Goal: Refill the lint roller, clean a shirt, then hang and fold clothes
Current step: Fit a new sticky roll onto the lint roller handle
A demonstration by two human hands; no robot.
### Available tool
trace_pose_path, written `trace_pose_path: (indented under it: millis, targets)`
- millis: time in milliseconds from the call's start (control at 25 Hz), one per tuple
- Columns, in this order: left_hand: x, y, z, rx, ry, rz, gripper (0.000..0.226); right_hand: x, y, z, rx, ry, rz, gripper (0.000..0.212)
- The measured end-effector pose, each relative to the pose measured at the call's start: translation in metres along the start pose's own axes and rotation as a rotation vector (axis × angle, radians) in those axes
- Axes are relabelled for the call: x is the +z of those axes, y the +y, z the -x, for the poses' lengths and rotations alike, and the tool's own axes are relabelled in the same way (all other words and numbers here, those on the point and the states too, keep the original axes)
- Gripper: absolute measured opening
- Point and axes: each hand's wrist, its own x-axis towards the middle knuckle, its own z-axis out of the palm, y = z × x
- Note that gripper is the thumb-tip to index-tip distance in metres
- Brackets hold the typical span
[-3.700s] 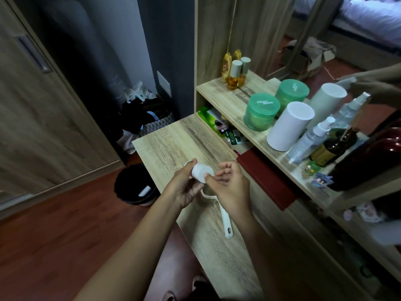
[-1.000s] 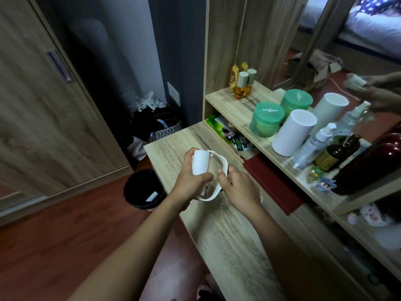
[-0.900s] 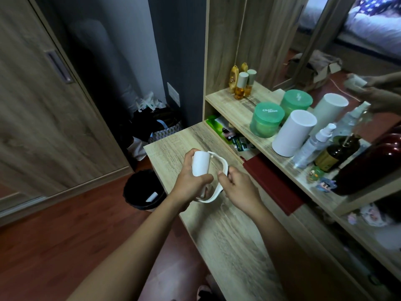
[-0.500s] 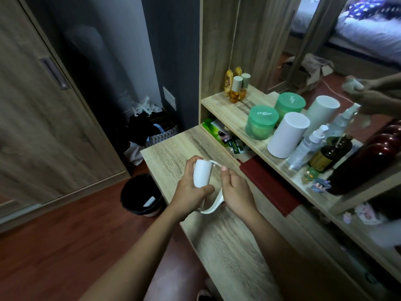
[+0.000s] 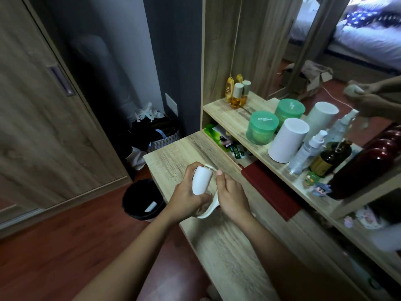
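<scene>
While my left grip is wrapped round the white roll, my right grip is closed on the curved handle, thumb raised just beside the roll. Both are held a little above the bench, the roll upright and the handle curling out below it. I take this to be the seating of the refill. My fingers hide the roll's lower end, so I cannot tell whether it is fully home. To do it well I should hold the handle firm, press the roll straight along its axle without squeezing it, then give it a small turn to check that it spins.

On the floor just beside the bench stands a black bin, handy for any wrapper. To my right a shelf carries a green jar, a white tub, a spray bottle and a dark bottle. A red book lies near my right wrist. Nothing sits between my hands, but a wide swing rightward could knock the bottles.
</scene>
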Motion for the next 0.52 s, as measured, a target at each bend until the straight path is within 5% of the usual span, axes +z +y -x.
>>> trace_pose_path:
  millis: [160,280,520]
  targets:
    - [-0.002,-0.003,0.001,0.014,0.046,-0.065,0.066,-0.01,0.004,0.001,-0.055,-0.143,-0.102,0.033]
    - [-0.011,-0.01,0.001,0.008,0.104,-0.042,0.055,-0.021,0.02,0.008,-0.085,-0.291,0.095,0.053]
    - [-0.018,-0.004,0.003,0.053,0.014,-0.141,0.045,-0.008,0.043,0.019,-0.159,-0.22,0.192,0.068]
